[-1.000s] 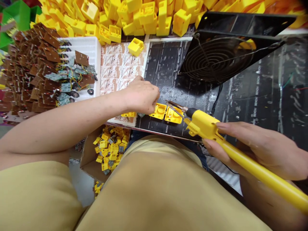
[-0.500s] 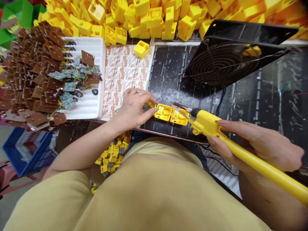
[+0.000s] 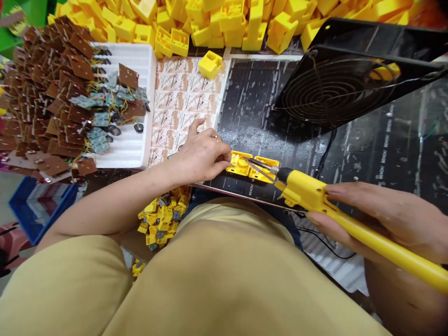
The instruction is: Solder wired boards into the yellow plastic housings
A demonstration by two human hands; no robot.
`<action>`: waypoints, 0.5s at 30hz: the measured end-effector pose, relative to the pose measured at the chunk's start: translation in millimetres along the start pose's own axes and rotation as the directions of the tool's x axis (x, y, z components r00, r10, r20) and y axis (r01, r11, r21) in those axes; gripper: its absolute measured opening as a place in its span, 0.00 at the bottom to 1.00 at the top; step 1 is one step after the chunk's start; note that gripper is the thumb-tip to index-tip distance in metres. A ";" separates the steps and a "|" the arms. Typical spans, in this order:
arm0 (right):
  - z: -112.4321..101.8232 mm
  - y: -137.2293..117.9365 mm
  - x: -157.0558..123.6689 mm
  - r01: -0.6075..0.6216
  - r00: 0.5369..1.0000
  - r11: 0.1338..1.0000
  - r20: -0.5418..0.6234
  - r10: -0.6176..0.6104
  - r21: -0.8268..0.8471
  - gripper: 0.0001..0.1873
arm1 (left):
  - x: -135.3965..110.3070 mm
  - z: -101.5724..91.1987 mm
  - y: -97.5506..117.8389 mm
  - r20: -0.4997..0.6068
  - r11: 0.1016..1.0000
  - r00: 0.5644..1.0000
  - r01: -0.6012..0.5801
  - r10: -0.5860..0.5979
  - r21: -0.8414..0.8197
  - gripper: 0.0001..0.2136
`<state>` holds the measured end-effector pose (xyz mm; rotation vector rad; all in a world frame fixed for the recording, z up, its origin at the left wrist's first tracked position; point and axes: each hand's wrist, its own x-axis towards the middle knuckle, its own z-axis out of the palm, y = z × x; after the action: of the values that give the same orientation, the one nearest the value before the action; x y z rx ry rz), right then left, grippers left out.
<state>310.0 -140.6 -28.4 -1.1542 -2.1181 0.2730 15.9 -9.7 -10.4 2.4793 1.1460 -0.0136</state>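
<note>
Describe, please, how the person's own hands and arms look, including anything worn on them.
Both the left hand and the right hand are without gloves. A slim ring sits on a left finger. The left forearm is bare below a loose, plain, yellowish-tan sleeve. No right sleeve can be made out.

Boxy yellow plastic casings lie behind the square black fan; two shallow yellow plastic shells lie before it, leftward.
</note>
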 end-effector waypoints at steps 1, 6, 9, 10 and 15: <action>0.3 3.3 2.8 0.056 0.998 0.997 0.009 -0.057 0.046 0.15 | 0.7 -0.6 1.7 0.012 1.000 1.000 0.002 -0.002 0.012 0.07; -0.3 3.0 17.1 0.113 0.989 0.988 0.089 -0.122 0.100 0.12 | 1.9 -5.7 7.2 0.061 0.999 0.998 -0.012 0.010 0.041 0.08; -0.7 -0.6 25.9 0.175 0.979 0.980 0.088 -0.183 0.090 0.07 | 2.6 -5.8 8.4 0.059 0.998 0.998 -0.021 0.017 0.065 0.08; -0.5 -1.6 28.7 0.207 0.974 0.974 0.070 -0.214 0.090 0.08 | 3.1 -5.1 8.7 0.055 0.997 0.998 -0.023 0.019 0.074 0.08; 1.1 -8.5 36.1 0.239 0.968 0.968 0.059 -0.244 0.076 0.13 | 6.1 -0.5 10.4 0.054 0.993 0.998 -0.021 0.015 0.118 0.07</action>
<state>290.8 -116.4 -7.9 -0.8472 -2.2645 0.2717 27.5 -11.1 -7.3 2.5758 1.1307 -0.1456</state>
